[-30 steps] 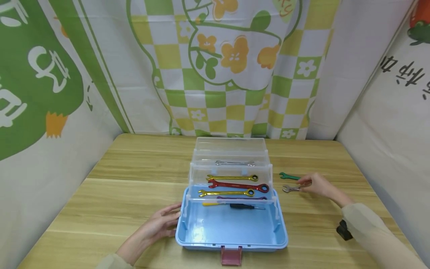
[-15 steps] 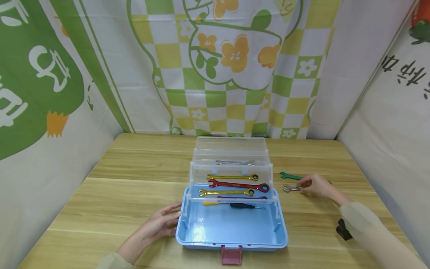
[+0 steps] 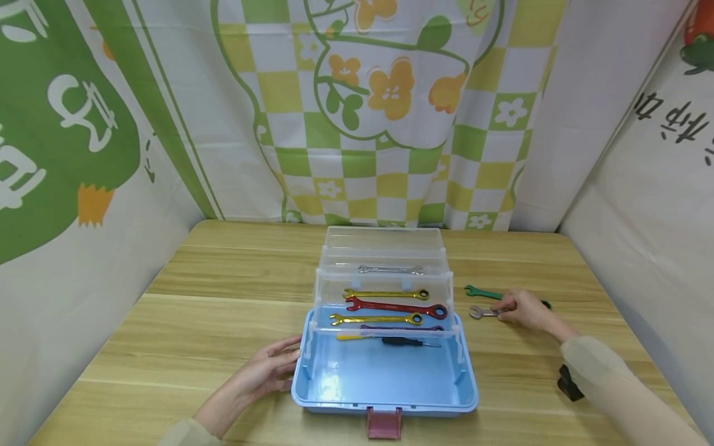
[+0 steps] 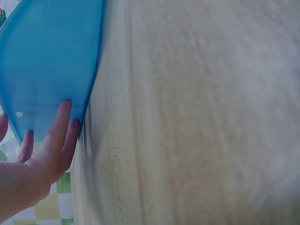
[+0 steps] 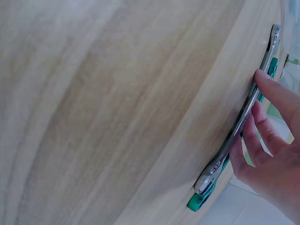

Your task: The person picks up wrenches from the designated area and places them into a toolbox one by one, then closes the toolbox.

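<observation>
A light blue toolbox (image 3: 385,378) stands open, its clear tiered trays (image 3: 385,238) raised at the back. My left hand (image 3: 262,371) rests against the box's left side, fingers extended along the wall in the left wrist view. To the right of the box, my right hand (image 3: 527,308) pinches a silver wrench (image 3: 481,313) low over the table, thumb on one side and fingertips on the other. The fingers cover part of its shaft in the head view. A green wrench (image 3: 481,292) lies just behind it, partly hidden by the hand.
The trays hold a silver wrench (image 3: 390,270), gold wrenches (image 3: 376,319), a red wrench (image 3: 393,306) and a purple wrench (image 3: 390,328). A black-handled screwdriver (image 3: 403,341) and a yellow handle (image 3: 348,337) are at the back of the box. A pink latch (image 3: 384,424) hangs in front.
My right hand has shifted slightly, and the far end of the green wrench now shows to the right of it. The left hand and the toolbox have stayed put.
</observation>
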`<state>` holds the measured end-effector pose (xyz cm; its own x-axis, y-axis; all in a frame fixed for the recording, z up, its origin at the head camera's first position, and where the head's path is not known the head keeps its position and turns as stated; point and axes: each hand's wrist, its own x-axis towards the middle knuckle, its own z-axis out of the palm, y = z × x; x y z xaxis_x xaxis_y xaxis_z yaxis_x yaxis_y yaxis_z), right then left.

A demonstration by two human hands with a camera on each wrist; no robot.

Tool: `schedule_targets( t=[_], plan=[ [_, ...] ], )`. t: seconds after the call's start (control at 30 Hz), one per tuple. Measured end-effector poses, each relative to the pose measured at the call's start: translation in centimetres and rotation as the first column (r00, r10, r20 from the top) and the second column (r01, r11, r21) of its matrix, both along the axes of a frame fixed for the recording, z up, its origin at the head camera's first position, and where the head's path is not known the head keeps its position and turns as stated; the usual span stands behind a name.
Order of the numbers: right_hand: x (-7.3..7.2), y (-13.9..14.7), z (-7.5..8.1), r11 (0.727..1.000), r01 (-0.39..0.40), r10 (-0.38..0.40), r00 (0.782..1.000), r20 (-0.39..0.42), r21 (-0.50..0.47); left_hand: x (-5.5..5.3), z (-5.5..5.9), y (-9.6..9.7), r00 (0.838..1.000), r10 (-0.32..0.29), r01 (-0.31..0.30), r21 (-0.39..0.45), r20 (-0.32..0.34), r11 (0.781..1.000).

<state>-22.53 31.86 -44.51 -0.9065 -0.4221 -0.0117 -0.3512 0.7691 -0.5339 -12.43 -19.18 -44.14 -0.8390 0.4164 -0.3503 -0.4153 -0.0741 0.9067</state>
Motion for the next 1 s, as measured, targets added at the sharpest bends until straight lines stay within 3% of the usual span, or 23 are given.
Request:
schedule_targets(
  t=[0.17,0.47,0.8,1.0],
  plan=[
    [0.02,0.20,-0.14,0.999,-0.016,0.017,1.000,0.007,-0.046,0.02,0.01,-0.02,1.000,-0.005,0.005,-0.002,0.004,1.000],
    [-0.39,0.48,-0.05,0.989,-0.107,0.114,0.991,0.068,-0.105,0.05,-0.01,-0.08,1.000,-0.009,0.009,-0.001,-0.003,1.000],
    [-0.40,0.37,0.11,0.995,-0.028,0.037,0.994,0.101,-0.091,0.00,-0.11,-0.11,1.000,-0.005,0.005,0.006,-0.014,1.000],
    [-0.34,0.30,0.32,0.991,0.001,0.019,0.990,0.142,-0.136,-0.04,-0.22,-0.12,1.000,0.001,-0.001,0.002,-0.010,1.000]
  ],
)
